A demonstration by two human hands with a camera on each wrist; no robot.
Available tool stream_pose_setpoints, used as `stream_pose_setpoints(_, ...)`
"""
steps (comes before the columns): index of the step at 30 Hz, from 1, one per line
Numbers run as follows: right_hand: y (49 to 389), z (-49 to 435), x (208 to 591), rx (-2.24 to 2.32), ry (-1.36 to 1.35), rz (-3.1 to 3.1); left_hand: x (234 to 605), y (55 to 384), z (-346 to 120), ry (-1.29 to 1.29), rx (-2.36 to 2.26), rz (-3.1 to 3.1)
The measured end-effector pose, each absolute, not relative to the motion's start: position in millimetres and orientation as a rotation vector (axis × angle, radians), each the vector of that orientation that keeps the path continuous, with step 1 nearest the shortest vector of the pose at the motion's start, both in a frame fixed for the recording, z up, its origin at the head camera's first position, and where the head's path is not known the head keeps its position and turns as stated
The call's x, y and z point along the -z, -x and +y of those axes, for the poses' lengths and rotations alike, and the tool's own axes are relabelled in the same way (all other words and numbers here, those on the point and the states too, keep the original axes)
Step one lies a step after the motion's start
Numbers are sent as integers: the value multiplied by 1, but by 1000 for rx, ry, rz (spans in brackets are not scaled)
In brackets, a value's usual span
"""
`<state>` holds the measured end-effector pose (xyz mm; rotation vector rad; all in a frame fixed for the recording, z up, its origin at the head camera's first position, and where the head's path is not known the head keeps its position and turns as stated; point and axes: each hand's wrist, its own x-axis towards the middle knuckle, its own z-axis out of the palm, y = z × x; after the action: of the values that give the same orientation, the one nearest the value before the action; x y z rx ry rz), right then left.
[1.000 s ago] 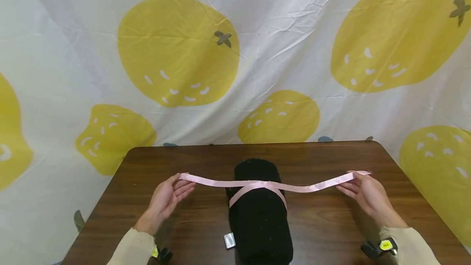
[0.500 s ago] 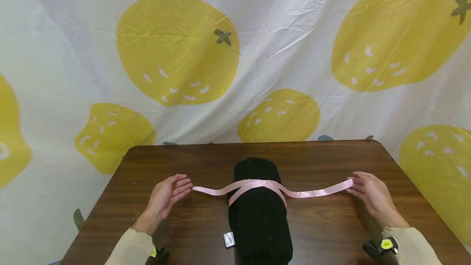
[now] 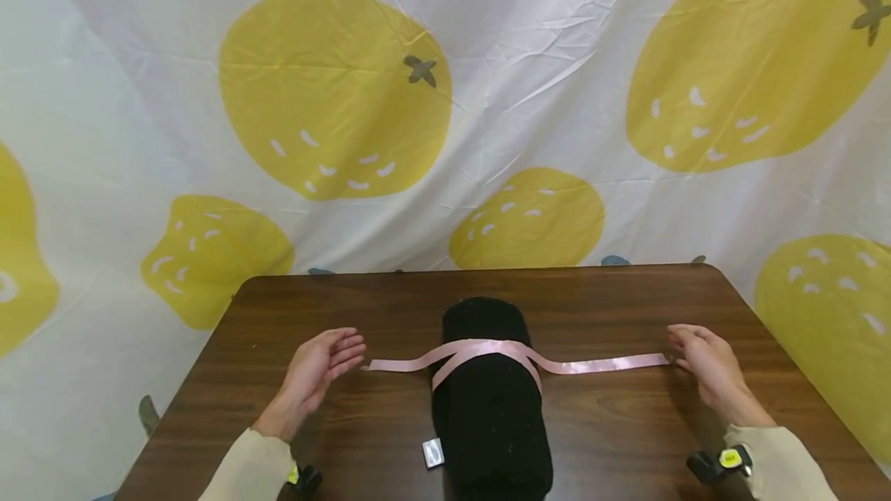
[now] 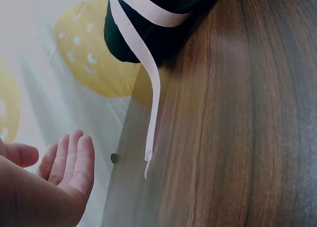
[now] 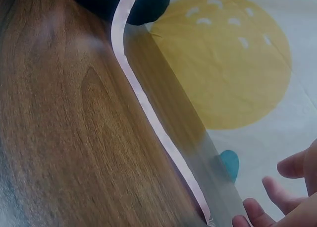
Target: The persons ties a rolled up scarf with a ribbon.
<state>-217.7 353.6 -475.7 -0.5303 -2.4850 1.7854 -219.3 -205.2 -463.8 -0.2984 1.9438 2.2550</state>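
A black cylindrical roll of soft-looking material lies lengthwise on the brown wooden table. Round its far part runs a pink ribbon, crossed on top, with one tail stretching out to each side over the wood. My left hand is beside the left tail's end, fingers extended and holding nothing; the left wrist view shows a gap between fingertips and ribbon. On the other side my right hand is just past the right tail's end, its fingers loosely bent with nothing in them.
A white tag sticks out from the roll's left side. Behind the table's far edge hangs a white cloth printed with yellow fruit. Both wrists carry small black devices, the right one with a yellow label.
Both hands have let go of the ribbon's ends. The two tails have dropped onto the table, left and right of the roll. The roll has stayed in place.
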Motion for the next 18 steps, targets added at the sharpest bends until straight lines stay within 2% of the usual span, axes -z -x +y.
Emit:
stream_pose_setpoints(7,219,341,469,-1657,651,-2398,461,219,-198,247,-2287,1929)
stream_pose_setpoints(18,225,324,465,-1664,671,-2307,458,224,-180,147,-2243,1875)
